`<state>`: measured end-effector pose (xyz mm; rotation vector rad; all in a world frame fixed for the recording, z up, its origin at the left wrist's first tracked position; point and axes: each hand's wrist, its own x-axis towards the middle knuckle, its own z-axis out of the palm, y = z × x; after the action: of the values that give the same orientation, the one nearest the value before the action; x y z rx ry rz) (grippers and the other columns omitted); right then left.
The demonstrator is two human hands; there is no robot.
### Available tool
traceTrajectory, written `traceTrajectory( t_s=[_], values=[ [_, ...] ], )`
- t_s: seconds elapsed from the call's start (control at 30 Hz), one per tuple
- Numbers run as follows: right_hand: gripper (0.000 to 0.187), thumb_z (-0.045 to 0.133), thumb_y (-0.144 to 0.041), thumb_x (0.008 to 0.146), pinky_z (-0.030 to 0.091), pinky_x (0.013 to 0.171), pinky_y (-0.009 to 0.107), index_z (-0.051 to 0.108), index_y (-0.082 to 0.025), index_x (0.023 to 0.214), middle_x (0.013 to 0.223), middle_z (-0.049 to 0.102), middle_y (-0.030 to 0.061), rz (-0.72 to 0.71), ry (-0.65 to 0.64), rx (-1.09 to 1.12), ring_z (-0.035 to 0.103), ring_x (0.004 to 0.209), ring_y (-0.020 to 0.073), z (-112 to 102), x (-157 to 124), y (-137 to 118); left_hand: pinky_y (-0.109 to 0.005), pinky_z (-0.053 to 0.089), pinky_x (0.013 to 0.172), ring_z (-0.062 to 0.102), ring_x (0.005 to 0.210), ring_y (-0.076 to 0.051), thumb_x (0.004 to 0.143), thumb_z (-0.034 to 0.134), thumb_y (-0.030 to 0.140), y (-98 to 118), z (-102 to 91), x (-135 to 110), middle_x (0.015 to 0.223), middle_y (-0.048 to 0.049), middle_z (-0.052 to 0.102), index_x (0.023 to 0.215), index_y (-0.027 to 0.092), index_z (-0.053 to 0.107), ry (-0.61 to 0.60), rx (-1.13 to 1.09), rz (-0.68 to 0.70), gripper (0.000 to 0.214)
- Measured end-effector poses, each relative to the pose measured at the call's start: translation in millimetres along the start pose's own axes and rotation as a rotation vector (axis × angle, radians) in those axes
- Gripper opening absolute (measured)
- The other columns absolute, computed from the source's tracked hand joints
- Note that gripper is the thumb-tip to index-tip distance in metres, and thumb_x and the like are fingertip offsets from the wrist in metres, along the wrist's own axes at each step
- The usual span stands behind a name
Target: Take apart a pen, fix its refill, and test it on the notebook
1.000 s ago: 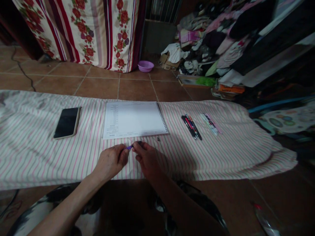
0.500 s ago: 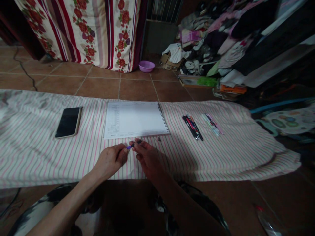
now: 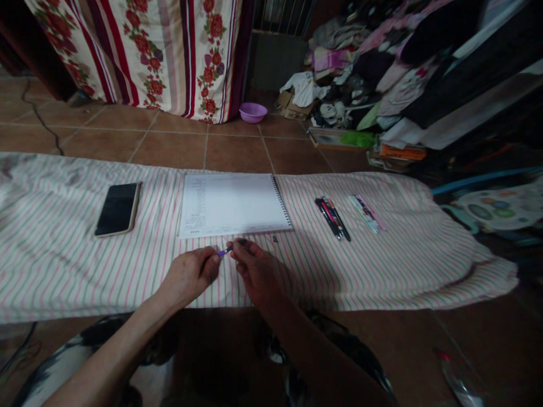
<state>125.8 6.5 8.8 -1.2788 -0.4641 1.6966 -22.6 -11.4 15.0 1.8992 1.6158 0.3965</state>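
A thin purple and black pen [image 3: 222, 252] is held between both hands, just in front of the spiral notebook [image 3: 240, 203]. My left hand [image 3: 195, 268] pinches its purple end. The fingers of my right hand [image 3: 252, 265] are closed round its dark part, and a short pale stretch shows between the two colours. Whether the pen is in one piece I cannot tell. Right of the right hand, a tiny dark piece [image 3: 275, 239] lies on the striped cloth. The notebook lies open at a mostly blank page, with printed text down its left side.
On the striped cloth [image 3: 394, 271], a phone [image 3: 117, 209] lies left of the notebook. To the right are a bundle of dark pens [image 3: 332, 219] and a paler bundle of pens [image 3: 367, 213]. Beyond on the tiles stands a purple basin [image 3: 253, 112]; a clear bottle [image 3: 460, 381] lies lower right.
My right hand has shifted very slightly to the right, and a little more of the pale stretch between the pen's purple and dark parts shows. My left hand has hardly moved.
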Motion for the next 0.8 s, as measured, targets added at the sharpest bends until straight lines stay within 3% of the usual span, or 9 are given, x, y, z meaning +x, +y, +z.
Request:
traceTrajectory(
  t_s=[0.6,0.8],
  values=[
    [0.028,0.078,-0.037,0.062,0.034,0.048,0.017,0.066,-0.018,0.079,0.081,0.071,0.0017,-0.037,0.055,0.021,0.062,0.066,0.01,-3.0,3.8,3.7,-0.026,0.037,0.06,0.058,0.064,-0.016,0.091,0.036,0.033,-1.1,-6.0,-2.9,0.073,-0.0032,0.064,0.083,0.02,0.059,-0.007,0.022,0.018,0.028],
    [0.02,0.076,-0.032,0.063,0.038,0.048,0.015,0.066,-0.018,0.074,0.076,0.07,0.0001,-0.049,0.092,0.039,0.062,0.066,0.0086,-3.6,6.6,3.9,-0.026,0.038,0.059,0.06,0.064,-0.017,0.091,0.036,0.035,0.9,-8.4,-5.0,0.077,-0.0042,0.067,0.086,0.019,0.061,-0.023,0.066,0.005,0.03]
  ],
)
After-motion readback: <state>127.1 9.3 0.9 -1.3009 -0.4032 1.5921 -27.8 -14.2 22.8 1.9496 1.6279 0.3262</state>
